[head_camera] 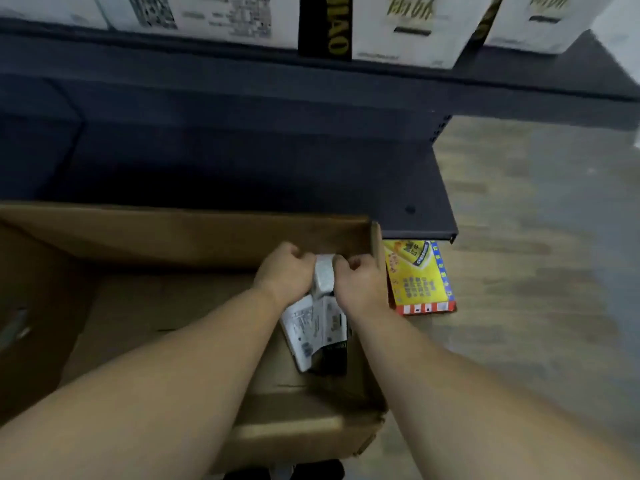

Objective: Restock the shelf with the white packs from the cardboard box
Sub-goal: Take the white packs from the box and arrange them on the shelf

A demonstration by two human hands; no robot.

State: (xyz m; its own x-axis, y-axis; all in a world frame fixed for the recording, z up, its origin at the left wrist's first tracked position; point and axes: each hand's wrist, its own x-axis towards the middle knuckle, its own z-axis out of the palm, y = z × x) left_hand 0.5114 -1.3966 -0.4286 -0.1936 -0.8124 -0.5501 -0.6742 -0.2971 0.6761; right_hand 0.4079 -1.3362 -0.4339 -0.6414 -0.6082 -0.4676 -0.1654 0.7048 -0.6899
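Observation:
An open cardboard box (pixel 180 237) stands on the floor in front of a dark shelf unit (pixel 242 98). Both my hands reach into its far right corner. My left hand (pixel 284 271) and my right hand (pixel 360 282) grip a white pack (pixel 325 271) from either side, fingers curled round it. More white packs (pixel 311 327) with printed labels lie just below it on the box floor, partly hidden by my wrists. Several white packs (pixel 408 26) with a black and gold band stand on the upper shelf.
A yellow printed carton (pixel 419 275) sits on the floor to the right of the box, under the lower shelf edge (pixel 419 233). The lower shelf (pixel 242 174) is dark. Wood-look floor (pixel 536 237) stretches to the right.

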